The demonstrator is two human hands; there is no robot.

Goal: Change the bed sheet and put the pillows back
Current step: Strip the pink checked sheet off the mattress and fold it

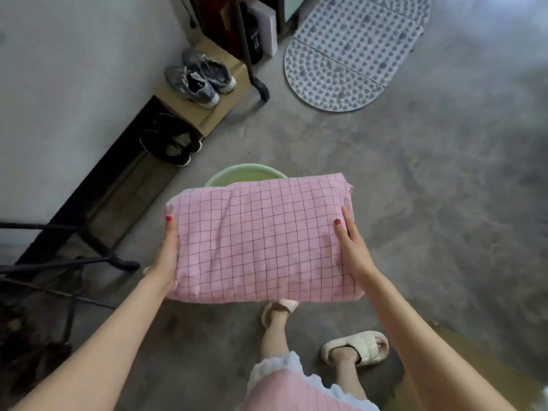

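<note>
A folded pink sheet with a dark grid pattern hangs level in front of me above the concrete floor. My left hand grips its left edge, thumb on top and fingers underneath. On the opposite edge, my right hand holds it the same way. The bundle covers most of a pale green basin that stands on the floor behind it. No bed or pillow is in view.
Grey sneakers sit on a cardboard box by the left wall, black shoes next to it. A studded grey mat lies at the back. A black metal frame stands at left. My slippered feet are below.
</note>
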